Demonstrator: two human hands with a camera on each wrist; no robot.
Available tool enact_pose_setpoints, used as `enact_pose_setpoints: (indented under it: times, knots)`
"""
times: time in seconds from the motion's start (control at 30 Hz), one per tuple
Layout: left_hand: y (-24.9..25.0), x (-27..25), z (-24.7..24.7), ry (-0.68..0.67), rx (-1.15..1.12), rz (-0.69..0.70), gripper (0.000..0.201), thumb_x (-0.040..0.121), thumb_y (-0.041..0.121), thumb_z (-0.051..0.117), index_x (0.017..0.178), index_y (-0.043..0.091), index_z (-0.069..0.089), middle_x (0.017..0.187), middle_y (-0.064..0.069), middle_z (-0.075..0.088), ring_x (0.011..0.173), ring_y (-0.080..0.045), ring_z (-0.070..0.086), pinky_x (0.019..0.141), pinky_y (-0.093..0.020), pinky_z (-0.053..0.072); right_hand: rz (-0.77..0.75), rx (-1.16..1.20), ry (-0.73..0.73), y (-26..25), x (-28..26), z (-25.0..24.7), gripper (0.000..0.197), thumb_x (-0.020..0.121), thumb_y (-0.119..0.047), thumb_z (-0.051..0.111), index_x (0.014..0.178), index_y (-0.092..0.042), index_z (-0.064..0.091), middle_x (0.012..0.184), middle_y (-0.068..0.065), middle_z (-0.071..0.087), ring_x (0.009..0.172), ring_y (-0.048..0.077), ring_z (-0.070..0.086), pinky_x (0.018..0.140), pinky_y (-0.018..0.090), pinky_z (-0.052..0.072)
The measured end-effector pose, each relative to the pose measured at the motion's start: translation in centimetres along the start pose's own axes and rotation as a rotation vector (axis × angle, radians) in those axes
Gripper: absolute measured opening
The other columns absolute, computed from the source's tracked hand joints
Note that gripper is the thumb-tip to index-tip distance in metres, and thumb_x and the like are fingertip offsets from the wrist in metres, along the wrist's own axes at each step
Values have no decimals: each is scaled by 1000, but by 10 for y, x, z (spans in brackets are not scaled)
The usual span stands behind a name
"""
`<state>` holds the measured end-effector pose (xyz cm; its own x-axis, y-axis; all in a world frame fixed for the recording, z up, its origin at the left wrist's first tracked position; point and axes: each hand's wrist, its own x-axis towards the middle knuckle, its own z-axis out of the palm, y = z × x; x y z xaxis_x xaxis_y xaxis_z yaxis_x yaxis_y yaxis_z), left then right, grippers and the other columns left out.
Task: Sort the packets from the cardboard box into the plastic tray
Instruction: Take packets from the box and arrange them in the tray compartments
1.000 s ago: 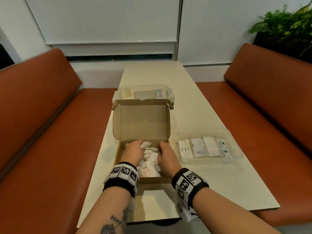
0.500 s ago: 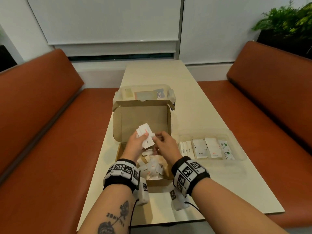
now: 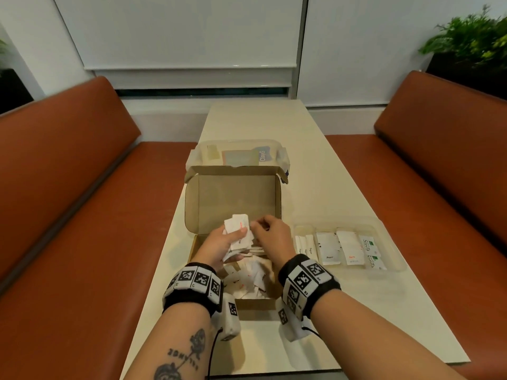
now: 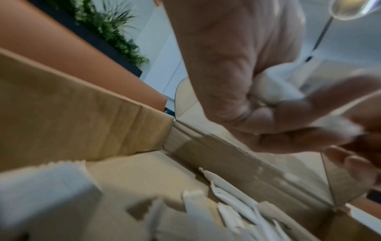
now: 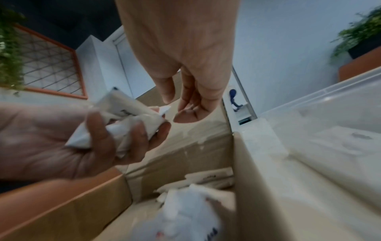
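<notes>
A bunch of white packets (image 3: pixel 238 233) sits fanned in the left hand (image 3: pixel 219 246), whose fingers and thumb curl round it above the far end of the open cardboard box (image 3: pixel 233 198); the right wrist view shows the same clutch (image 5: pixel 121 124) gripped in that hand (image 5: pixel 62 143). The right hand (image 3: pixel 270 237) hovers just beside the bunch, fingers loosely curled and, in its own wrist view (image 5: pixel 185 73), holding nothing. More loose packets (image 3: pixel 252 278) lie heaped in the box's floor beneath both wrists, and its lid stands upright at the far side. The box rests near the table's (image 3: pixel 315 174) left edge. Just to its right, near the right edge, lies the clear plastic tray (image 3: pixel 389 237), with sugar sticks, pepper and salt packets and green-printed Stevia packets (image 3: pixel 369 246) ranged side by side in it. Beyond the box stands a lidded clear container (image 3: pixel 238 154). Rust-coloured benches (image 3: pixel 68 187) flank the table.
</notes>
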<state>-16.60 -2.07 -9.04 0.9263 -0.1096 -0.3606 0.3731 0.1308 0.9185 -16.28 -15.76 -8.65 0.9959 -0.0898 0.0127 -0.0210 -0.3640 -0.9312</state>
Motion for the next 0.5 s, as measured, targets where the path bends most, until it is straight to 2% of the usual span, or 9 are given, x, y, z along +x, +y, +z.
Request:
enact_pose_setpoints:
  times: [0.07,0.13,0.2,0.3,0.5]
  knots:
    - [0,-1,-1,-85,105,10,27,89,27,64,113,16,61,83,-1,71,65,-12,67,42,-18,46,5,32,-9,-3,3,-5,19,90,-24,60,103,-12,66,96,4,68,88,18,64,82,32,55]
    - [0,-2,1,-138,183,21,26,87,28,66,112,20,63,82,2,71,67,-10,64,43,-19,45,-14,23,-33,-6,5,-10,20,87,-21,64,104,-12,67,93,4,67,88,18,63,82,32,55]
    - [1,-3,5,-145,207,36,25,86,29,67,111,23,64,81,5,70,68,-8,63,43,-19,45,-32,42,-34,-9,6,-16,13,83,-16,67,96,-13,69,85,3,65,82,16,62,77,30,54]
    - [6,-3,15,-114,152,73,31,85,31,68,114,19,62,82,2,69,67,-10,63,42,-19,44,-48,95,3,-10,7,-30,4,81,-15,70,82,-15,66,77,3,65,73,13,60,69,25,51]
    - [12,2,54,-91,78,123,31,87,25,67,114,12,59,81,-2,68,63,-10,64,41,-20,46,-7,206,-26,2,9,-81,10,82,-14,71,82,-10,61,70,0,64,60,9,59,54,17,47]
